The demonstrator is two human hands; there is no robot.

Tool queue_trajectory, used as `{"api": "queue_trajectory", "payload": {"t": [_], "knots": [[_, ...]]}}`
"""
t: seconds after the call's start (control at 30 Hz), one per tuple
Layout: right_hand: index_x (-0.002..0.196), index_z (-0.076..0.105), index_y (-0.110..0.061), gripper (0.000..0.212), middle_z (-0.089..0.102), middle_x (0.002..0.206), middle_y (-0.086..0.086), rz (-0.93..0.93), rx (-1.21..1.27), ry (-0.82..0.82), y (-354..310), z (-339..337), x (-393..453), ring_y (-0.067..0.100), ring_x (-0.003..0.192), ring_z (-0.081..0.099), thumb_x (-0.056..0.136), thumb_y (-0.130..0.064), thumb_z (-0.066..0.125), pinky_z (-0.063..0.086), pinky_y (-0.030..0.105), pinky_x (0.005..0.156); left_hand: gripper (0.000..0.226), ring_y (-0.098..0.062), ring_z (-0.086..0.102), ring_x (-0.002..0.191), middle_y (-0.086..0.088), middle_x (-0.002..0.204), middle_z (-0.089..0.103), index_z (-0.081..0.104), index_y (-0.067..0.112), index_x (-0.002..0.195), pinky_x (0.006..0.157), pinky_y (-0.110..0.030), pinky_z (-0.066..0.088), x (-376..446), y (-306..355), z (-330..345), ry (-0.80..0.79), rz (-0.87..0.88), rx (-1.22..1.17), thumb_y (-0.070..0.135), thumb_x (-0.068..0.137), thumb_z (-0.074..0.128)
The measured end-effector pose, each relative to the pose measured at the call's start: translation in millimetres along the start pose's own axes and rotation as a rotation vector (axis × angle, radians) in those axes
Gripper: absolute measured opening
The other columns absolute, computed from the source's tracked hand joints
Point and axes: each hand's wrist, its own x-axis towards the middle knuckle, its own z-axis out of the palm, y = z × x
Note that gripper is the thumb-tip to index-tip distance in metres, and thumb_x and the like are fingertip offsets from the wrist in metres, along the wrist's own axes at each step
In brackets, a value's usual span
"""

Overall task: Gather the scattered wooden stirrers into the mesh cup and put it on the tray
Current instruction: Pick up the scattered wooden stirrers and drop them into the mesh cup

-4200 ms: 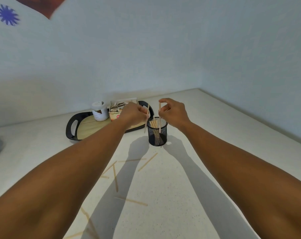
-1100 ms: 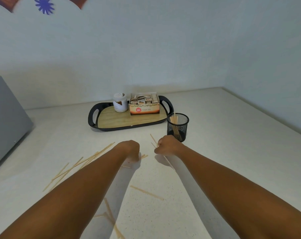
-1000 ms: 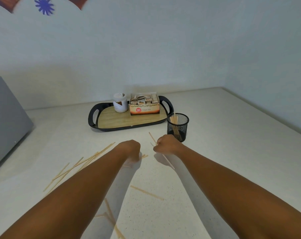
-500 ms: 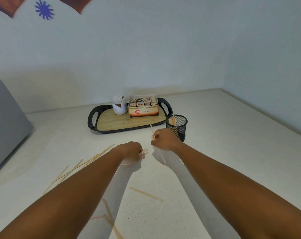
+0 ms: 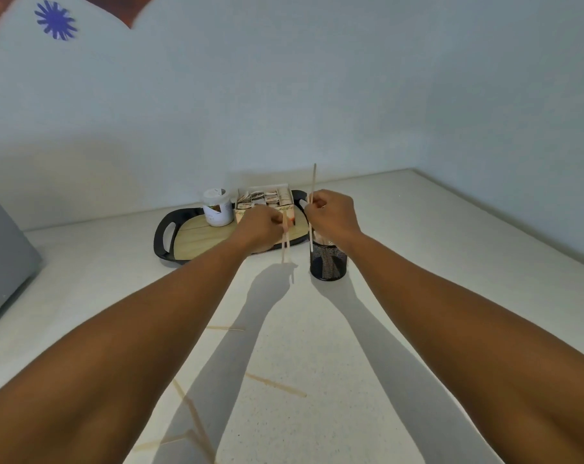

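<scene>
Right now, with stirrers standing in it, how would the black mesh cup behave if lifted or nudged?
The black mesh cup is probably light: open wire mesh holding only thin wooden stirrers. It stands taller than wide on the smooth white counter, so a nudge near the rim may tip it; a low push would likely slide it.

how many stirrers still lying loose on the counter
About 5: one under the left forearm, one in the middle, and about three crossed at the bottom edge. The arms may hide others.
</scene>
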Motion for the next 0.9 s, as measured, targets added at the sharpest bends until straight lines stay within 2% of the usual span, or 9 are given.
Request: {"api": "queue_trajectory", "payload": {"t": [0.07,0.13,0.27,0.4,0.57,0.67,0.77,0.8,0.9], "knots": [[0.091,0.071,0.001,0.017,0.071,0.090,0.014,0.034,0.014,0.039,4.8,-5.6,5.9,0.027,0.081,0.066,0.085,-0.007,0.057,0.055,0.034,0.075,0.019,-0.014,0.067,0.094,0.001,0.099,0.073,0.077,0.013,0.107,0.079,-0.024,0.052,8.1,10.5,-0.6,0.073,0.035,-0.039,0.016,0.096,0.062],[0.095,0.072,-0.003,0.017,0.071,0.093,0.009,0.060,0.030,0.056,9.2,-10.4,10.3,0.018,0.081,0.064,0.086,-0.006,0.058,0.050,0.024,0.072,0.018,-0.012,0.067,0.089,0.004,0.092,0.071,0.077,0.014,0.108,0.069,-0.016,0.047,14.7,21.5,0.9,0.130,0.047,-0.101,0.017,0.095,0.064],[0.096,0.072,-0.004,0.016,0.072,0.094,0.007,0.073,0.029,0.112,16.0,-17.1,15.7,0.014,0.079,0.063,0.086,-0.006,0.060,0.048,0.020,0.071,0.018,-0.012,0.071,0.090,0.000,0.096,0.076,0.078,0.017,0.107,0.087,-0.029,0.057,29.4,39.1,9.2,0.224,0.040,-0.261,0.016,0.092,0.067],[0.095,0.074,-0.003,0.018,0.073,0.094,0.007,0.098,-0.034,0.130,25.4,-16.5,19.8,0.016,0.080,0.065,0.087,-0.006,0.058,0.044,0.012,0.065,0.019,-0.010,0.069,0.091,-0.001,0.101,0.076,0.078,0.016,0.108,0.086,-0.024,0.053,37.1,53.0,22.2,0.243,0.054,-0.250,0.017,0.093,0.067],[0.094,0.074,-0.001,0.017,0.074,0.097,0.011,0.115,-0.120,0.068,36.1,-13.5,20.7,0.021,0.086,0.067,0.089,-0.008,0.060,0.050,0.024,0.073,0.020,-0.011,0.068,0.087,-0.002,0.102,0.076,0.078,0.015,0.108,0.079,-0.025,0.052,40.2,53.6,41.5,0.144,0.019,-0.160,0.017,0.092,0.066],[0.093,0.074,0.003,0.019,0.073,0.099,0.016,0.147,-0.218,-0.032,44.8,-10.3,21.6,0.029,0.093,0.068,0.085,-0.005,0.059,0.055,0.036,0.086,0.014,-0.019,0.064,0.081,-0.007,0.090,0.073,0.076,0.006,0.089,0.067,-0.025,0.047,39.8,50.1,48.0,0.067,0.003,-0.055,0.014,0.089,0.065],[0.078,0.068,0.004,0.016,0.069,0.084,0.016,0.171,-0.325,-0.092,49.5,-7.9,19.4,0.034,0.085,0.064,0.080,0.000,0.053,0.053,0.032,0.071,0.014,-0.025,0.057,0.073,-0.015,0.077,0.066,0.064,0.001,0.073,0.061,-0.031,0.041,38.9,43.3,48.2,0.066,-0.028,0.023,0.006,0.084,0.058],[0.080,0.068,0.004,0.016,0.068,0.085,0.016,0.175,-0.323,-0.092,49.0,-7.1,18.8,0.034,0.087,0.064,0.081,0.000,0.053,0.052,0.032,0.071,0.014,-0.026,0.058,0.075,-0.018,0.079,0.066,0.064,0.000,0.073,0.063,-0.032,0.040,38.9,38.9,46.8,0.068,-0.037,0.028,0.004,0.083,0.055],[0.105,0.070,0.007,0.025,0.069,0.111,0.020,0.152,-0.270,-0.070,42.2,-3.7,18.2,0.033,0.107,0.065,0.087,-0.002,0.056,0.052,0.040,0.094,0.015,-0.022,0.062,0.086,-0.015,0.085,0.069,0.067,0.005,0.075,0.071,-0.028,0.046,35.5,23.3,39.1,0.079,-0.063,-0.001,0.002,0.085,0.056]]}}
